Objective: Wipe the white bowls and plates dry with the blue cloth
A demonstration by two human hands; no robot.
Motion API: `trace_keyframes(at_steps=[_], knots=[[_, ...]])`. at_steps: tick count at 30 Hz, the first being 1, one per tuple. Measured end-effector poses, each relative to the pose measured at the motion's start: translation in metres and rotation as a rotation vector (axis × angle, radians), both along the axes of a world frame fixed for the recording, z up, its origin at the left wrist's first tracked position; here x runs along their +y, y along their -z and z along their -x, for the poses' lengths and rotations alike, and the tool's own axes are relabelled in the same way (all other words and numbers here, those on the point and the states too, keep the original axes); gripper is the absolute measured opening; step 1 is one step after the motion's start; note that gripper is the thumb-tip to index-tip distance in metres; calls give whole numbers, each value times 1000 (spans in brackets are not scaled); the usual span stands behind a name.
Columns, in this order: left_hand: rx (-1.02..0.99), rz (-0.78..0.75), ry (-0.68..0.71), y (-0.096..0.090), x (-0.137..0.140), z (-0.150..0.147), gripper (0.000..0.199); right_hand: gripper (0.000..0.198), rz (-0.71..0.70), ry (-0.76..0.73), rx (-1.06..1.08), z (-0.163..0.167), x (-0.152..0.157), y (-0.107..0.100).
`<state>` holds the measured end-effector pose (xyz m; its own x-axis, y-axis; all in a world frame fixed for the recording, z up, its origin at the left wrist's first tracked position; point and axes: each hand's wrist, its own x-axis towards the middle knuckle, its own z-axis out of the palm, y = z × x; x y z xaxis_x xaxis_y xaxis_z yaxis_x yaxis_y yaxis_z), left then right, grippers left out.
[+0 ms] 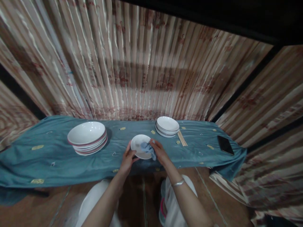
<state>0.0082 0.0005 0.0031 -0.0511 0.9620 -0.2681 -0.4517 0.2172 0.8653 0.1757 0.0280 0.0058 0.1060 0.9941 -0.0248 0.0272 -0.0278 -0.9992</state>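
A small white plate (137, 143) is held up over the front part of the table, tilted toward me. My left hand (128, 157) grips its left edge, thumb on the upper face and fingers underneath. In my right hand (160, 151) is a light blue cloth (148, 149), bunched against the plate's right side. The fingers of that hand are closed on the cloth, and some of them are hidden behind it. Behind the plate and to the right stands a stack of small white plates (167, 124). Left of my hands is a stack of larger white bowls with red rims (87, 134).
A teal patterned cloth (127, 126) covers the table. Wooden chopsticks (182, 138) lie beside the small plates, and a black phone (225, 145) lies near the right end. Pleated curtains (146, 63) hang behind the table and at its sides, with dark frame bars.
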Motion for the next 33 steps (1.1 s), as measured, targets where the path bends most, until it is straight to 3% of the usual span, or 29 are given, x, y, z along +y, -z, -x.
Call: trace_keyframes(at_steps=[3,6,12,17,24,28,33], knots=[[19,6,3,4,2,2,75,49,-56,-84,-270,6,7,5],[26,5,-1,6,4,3,77,44,-229,-129,-545,5,4,6],[22,4,1,4,8,2,74,33,-362,-312,-727,-5,-11,2],[-69,33,47,-1,10,1,72,32,-386,-321,-776,-11,-19,0],[-2,-4,68,3,10,1,56,27,-377,-389,-806,-4,-22,-5],[22,-15,79,5,11,1,56,28,-311,-415,-701,-2,-20,-5],[28,-18,80,7,15,-1,57,40,-166,-469,-387,2,-17,-2]])
